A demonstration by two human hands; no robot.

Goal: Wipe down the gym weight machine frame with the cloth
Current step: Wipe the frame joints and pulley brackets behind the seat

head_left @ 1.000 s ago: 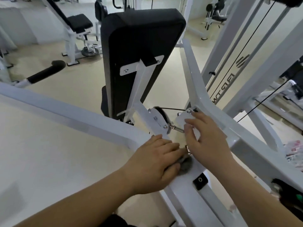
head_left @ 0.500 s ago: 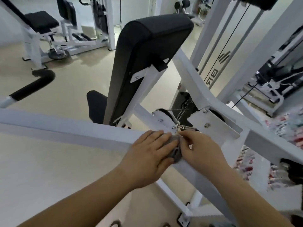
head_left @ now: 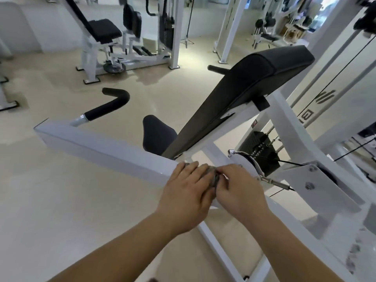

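Your hands meet on the white frame bar, with the grey cloth between them.
Your left hand lies flat, fingers straight, pressing the cloth onto the bar. Your right hand, touching the left, pinches the cloth's edge with curled fingers. The black back pad rises just behind.

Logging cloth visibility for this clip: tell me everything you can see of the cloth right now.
The cloth is grey, looks like soft fabric and is bunched up; only a narrow strip shows between the hands. It lies on top of the white frame beam. The left hand presses flat on it; the fingers of the right hand curl at its edge, seemingly pinching it. Its full shape is hidden.
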